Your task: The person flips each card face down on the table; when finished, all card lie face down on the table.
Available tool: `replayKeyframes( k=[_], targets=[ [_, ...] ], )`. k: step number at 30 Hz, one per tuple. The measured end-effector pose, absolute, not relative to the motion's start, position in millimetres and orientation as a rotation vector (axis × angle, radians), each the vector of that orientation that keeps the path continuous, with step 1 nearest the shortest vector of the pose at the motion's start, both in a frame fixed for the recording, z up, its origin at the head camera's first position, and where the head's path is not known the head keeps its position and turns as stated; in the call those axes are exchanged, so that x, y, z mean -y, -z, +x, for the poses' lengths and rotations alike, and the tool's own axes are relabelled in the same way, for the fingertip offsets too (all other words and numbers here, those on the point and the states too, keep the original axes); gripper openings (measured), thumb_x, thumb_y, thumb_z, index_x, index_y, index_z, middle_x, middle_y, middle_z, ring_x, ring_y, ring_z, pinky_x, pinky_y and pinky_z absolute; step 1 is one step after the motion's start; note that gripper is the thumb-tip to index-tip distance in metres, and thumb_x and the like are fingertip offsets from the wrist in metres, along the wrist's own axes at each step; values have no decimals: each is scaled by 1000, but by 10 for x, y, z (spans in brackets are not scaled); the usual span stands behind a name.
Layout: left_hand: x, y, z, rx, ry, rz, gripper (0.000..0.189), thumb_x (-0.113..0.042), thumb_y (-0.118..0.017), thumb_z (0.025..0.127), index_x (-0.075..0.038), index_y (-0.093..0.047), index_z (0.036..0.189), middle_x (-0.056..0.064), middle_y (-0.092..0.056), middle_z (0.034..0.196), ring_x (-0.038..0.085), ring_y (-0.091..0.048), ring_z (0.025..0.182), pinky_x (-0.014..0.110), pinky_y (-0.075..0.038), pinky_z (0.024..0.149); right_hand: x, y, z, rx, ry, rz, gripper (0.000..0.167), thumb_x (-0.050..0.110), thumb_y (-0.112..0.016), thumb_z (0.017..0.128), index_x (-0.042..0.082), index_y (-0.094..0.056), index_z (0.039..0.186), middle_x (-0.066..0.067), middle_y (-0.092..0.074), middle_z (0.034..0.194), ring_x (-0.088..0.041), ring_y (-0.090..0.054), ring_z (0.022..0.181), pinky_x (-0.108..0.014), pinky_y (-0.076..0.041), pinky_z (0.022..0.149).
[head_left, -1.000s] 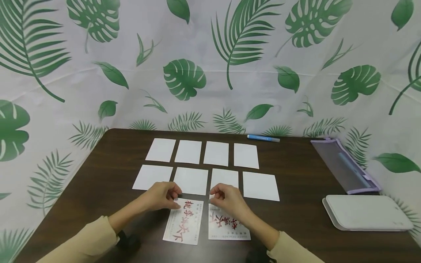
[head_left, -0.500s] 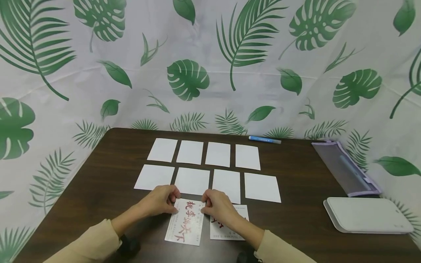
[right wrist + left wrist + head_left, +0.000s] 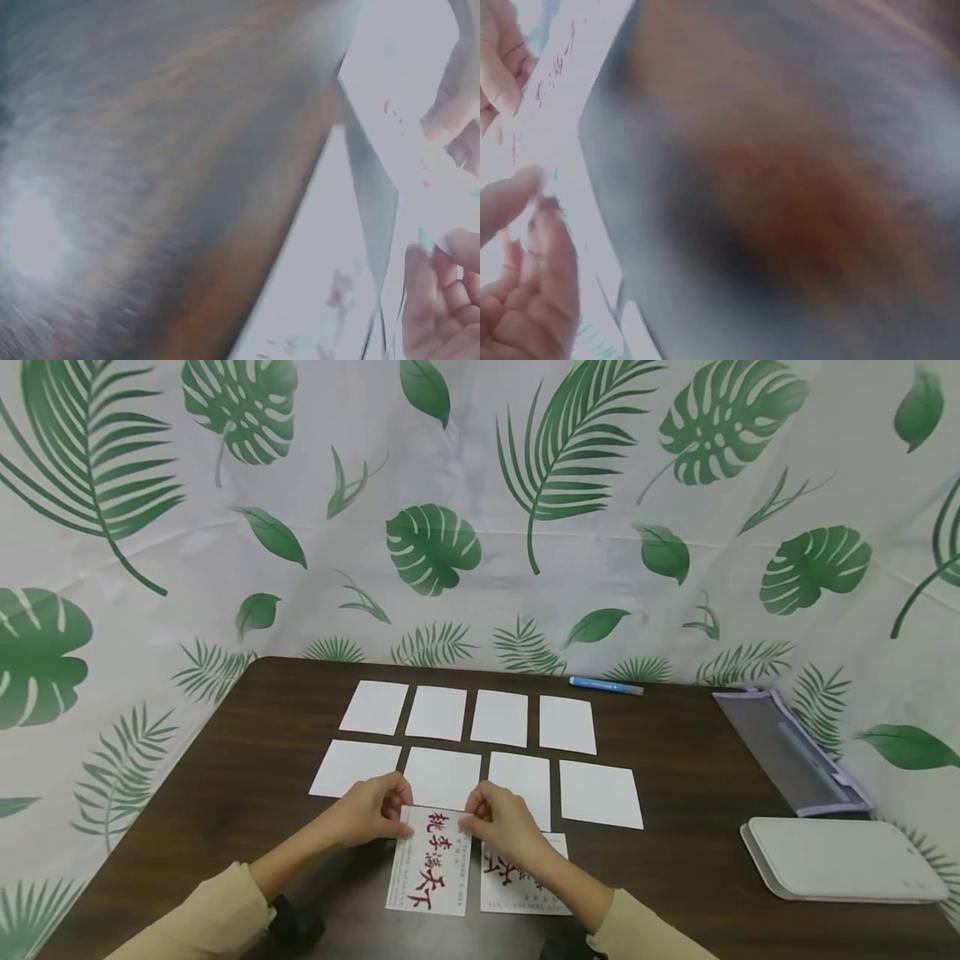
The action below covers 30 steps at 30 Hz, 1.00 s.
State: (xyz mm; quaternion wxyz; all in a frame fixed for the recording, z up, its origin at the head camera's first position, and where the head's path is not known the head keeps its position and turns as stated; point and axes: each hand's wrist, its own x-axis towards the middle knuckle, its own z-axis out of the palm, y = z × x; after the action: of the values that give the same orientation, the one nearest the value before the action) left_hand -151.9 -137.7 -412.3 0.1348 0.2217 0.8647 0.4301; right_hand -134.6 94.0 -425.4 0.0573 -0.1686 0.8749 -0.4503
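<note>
In the head view, a white card with red Chinese characters stands near the front of the table, its far edge tipped up. My left hand pinches its upper left corner between thumb and fingers. At the upper right corner, the thumb and fingers of my right hand pinch the same card. The left wrist view shows the card between both hands. A second card with red characters lies flat to the right, partly hidden under my right hand and forearm.
Two rows of blank white cards lie behind my hands. A blue marker rests along the back edge. To the right are a mesh zip pouch and a white case. A leaf-printed cloth hangs behind the table.
My right hand has moved left from over the second card to the first card's upper right corner and pinched it. That card's far edge has tipped up, and its print faces me more.
</note>
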Motion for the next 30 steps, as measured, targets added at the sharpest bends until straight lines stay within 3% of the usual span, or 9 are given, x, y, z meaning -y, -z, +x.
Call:
replayKeyframes(
  k=[5,11,20,25,30],
  targets=[
    [1337,4027,-1576,-2248,-1615,552,30,0,-68,82,11,-51,104,8,-59,82,13,-58,71,25,-53,62,-990,4151,-1437,-2454,1710,-345,9,2,-61,88,0,-53,90,-5,-57,75,-15,-60,65,-25,-55,61],
    [1193,3963,-1512,-2162,-1853,332,23,1,-61,86,9,-50,105,13,-58,90,16,-62,76,35,-57,67,-972,4104,-1426,-2679,1865,-284,18,2,-67,84,4,-57,99,-5,-57,84,-15,-57,76,-22,-52,66],
    [955,3910,-1419,-2176,-2059,162,22,6,-57,86,8,-47,106,20,-57,100,18,-64,80,34,-57,65,-761,4136,-1224,-2876,1789,-736,24,-1,-76,74,4,-64,95,-1,-56,80,-10,-54,69,-18,-48,59],
    [820,3907,-1389,-2174,-2136,135,20,7,-56,87,7,-47,105,25,-57,104,20,-65,83,33,-57,64,-700,4161,-1177,-2936,1741,-768,35,3,-83,65,3,-63,94,-1,-54,78,-11,-51,67,-18,-46,56],
    [732,3902,-1385,-2145,-2209,119,18,7,-55,87,5,-47,102,21,-59,102,17,-64,81,32,-57,64,-717,4151,-1175,-3040,1650,-770,41,8,-85,63,3,-62,96,-1,-54,78,-9,-50,67,-17,-44,55]
  ],
)
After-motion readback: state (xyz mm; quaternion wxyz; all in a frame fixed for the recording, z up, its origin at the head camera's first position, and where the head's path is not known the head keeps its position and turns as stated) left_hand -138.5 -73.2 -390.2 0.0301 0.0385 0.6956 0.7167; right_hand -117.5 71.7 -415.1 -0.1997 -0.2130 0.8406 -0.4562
